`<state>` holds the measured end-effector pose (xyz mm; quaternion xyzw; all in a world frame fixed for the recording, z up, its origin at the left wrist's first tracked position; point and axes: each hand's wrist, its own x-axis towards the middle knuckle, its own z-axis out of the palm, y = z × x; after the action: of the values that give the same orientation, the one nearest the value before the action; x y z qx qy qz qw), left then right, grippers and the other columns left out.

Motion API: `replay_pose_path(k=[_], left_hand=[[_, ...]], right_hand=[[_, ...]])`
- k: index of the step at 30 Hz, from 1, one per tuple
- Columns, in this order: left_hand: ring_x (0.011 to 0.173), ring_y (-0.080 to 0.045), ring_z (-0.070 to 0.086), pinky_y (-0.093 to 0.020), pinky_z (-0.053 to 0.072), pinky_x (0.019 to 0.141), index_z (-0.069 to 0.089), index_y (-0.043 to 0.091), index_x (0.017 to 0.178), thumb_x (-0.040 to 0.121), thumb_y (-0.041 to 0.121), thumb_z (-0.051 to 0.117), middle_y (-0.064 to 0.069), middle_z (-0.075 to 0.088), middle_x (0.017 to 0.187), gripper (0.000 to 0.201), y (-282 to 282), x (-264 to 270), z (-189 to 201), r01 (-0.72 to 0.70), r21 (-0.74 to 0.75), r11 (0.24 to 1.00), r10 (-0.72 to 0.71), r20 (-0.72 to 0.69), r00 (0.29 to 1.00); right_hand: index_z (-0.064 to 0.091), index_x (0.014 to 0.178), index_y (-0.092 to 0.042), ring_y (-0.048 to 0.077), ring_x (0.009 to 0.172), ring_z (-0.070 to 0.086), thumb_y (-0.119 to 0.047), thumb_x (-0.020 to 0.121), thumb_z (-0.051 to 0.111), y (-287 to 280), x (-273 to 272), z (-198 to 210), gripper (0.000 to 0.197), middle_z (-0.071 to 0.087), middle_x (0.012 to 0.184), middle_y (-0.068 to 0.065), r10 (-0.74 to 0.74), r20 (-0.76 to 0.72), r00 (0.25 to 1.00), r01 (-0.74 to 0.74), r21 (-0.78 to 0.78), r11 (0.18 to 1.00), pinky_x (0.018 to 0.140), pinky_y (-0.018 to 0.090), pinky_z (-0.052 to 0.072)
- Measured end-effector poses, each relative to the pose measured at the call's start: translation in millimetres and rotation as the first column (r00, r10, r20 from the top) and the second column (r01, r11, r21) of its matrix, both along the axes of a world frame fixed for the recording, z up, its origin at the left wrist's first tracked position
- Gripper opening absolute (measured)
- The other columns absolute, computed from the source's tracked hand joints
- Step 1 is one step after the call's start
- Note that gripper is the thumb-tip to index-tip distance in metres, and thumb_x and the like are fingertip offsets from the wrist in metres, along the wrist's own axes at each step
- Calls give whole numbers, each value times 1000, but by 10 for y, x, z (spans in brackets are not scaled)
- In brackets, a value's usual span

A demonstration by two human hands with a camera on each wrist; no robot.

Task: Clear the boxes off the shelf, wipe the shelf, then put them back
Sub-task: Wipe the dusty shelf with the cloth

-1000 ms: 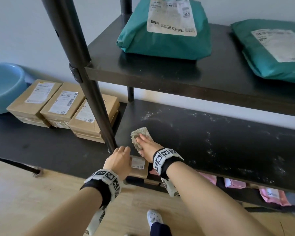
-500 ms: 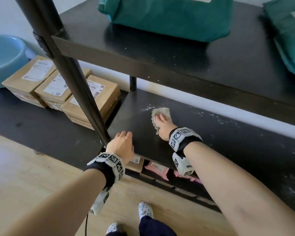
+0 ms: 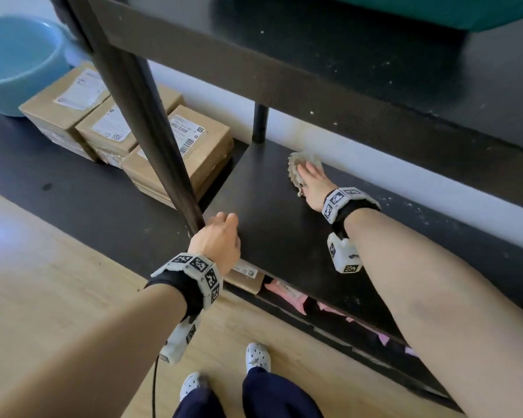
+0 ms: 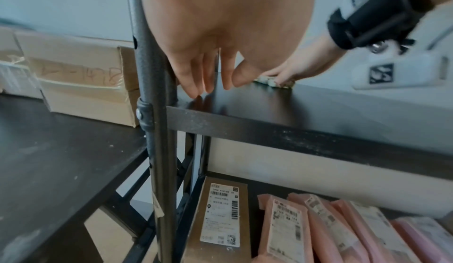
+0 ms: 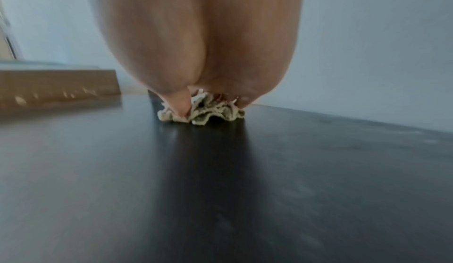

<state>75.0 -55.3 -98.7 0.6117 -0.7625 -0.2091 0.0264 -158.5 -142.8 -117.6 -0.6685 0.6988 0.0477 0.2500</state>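
My right hand presses flat on a crumpled beige cloth at the back left of the black middle shelf, close to the rear post. The right wrist view has the cloth bunched under my palm and thumb on the dark shelf. My left hand rests with straight fingers on the shelf's front left corner, beside the front post, and holds nothing. Three cardboard boxes with labels stand on the lower black surface to the left.
White dust speckles the shelf's right part. A blue basin stands behind the boxes. The upper shelf overhangs and carries a teal parcel. Below lie a cardboard box and pink parcels.
My right hand has slid the cloth from near the shelf's front edge to the back by the wall. The left hand stays at the front corner. The view has tilted downward.
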Motion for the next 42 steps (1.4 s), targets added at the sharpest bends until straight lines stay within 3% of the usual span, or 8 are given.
replay_pose_path(k=[4, 8, 11, 20, 28, 32, 38, 42], left_hand=[[82, -25, 54, -34, 44, 68, 50, 7, 102, 96, 17, 40, -9, 54, 105, 15, 57, 55, 14, -20, -2, 1000, 20, -24, 1000], [77, -28, 52, -36, 41, 63, 42, 9, 93, 95, 17, 40, -10, 56, 101, 9, 76, 108, 27, -33, -12, 999, 33, 10, 999], [89, -33, 58, -41, 46, 67, 45, 6, 104, 93, 15, 43, -11, 56, 105, 15, 60, 85, 8, -2, -29, 1000, 3, 43, 999], [81, -29, 56, -37, 44, 60, 46, 6, 99, 94, 17, 44, -10, 52, 99, 12, -10, 29, -27, -3, -58, 998, 5, 30, 1000], [104, -30, 52, -35, 39, 69, 47, 5, 106, 96, 20, 41, -12, 52, 113, 19, -50, -152, 27, -48, -39, 998, 52, 98, 994], [100, -27, 52, -35, 42, 68, 47, 7, 107, 96, 21, 40, -10, 52, 109, 19, -75, -121, 14, 29, -33, 999, -23, 171, 985], [98, -29, 53, -38, 48, 69, 49, 5, 105, 96, 19, 41, -11, 52, 107, 19, -61, -51, -5, 35, -32, 999, -30, 146, 989], [102, -31, 53, -41, 47, 75, 50, 3, 104, 95, 19, 41, -13, 52, 110, 21, -13, -72, 27, -10, -4, 1000, 10, 115, 993]], right_hand=[[4, 153, -14, 29, 149, -5, -10, 99, 35, 248, 180, 32, 63, -4, 162, 7, 46, -47, 998, -46, -12, 999, 119, 34, 0], [5, 153, -14, 28, 149, -4, -6, 96, 36, 218, 930, -41, 65, -2, 161, 9, 417, -24, 909, -418, -43, 908, 120, 33, -5], [7, 153, -16, 26, 149, -4, -2, 97, 32, 59, 1222, -36, 63, 0, 162, 6, 501, 30, 865, -501, -14, 865, 118, 29, -6], [5, 152, -10, 31, 149, -3, -10, 99, 36, -226, 179, 113, 62, -3, 161, 12, 128, -66, 990, -127, 13, 992, 119, 32, 0], [6, 153, -14, 26, 149, -4, -8, 101, 29, 43, 751, 47, 57, -4, 162, 6, 439, -2, 899, -439, 1, 899, 119, 31, 0], [6, 153, -17, 26, 150, -2, -14, 102, 31, -324, 718, -19, 57, -4, 162, 3, 353, 15, 936, -353, -14, 936, 120, 34, 4], [14, 152, -10, 30, 148, 10, -16, 99, 38, -257, -193, 35, 59, 10, 160, 12, 40, -62, 997, -42, -44, 998, 121, 38, 11], [10, 153, -11, 30, 149, 6, -14, 98, 39, 78, -241, 81, 62, 3, 161, 12, 62, -103, 993, -62, 9, 998, 121, 37, 9]])
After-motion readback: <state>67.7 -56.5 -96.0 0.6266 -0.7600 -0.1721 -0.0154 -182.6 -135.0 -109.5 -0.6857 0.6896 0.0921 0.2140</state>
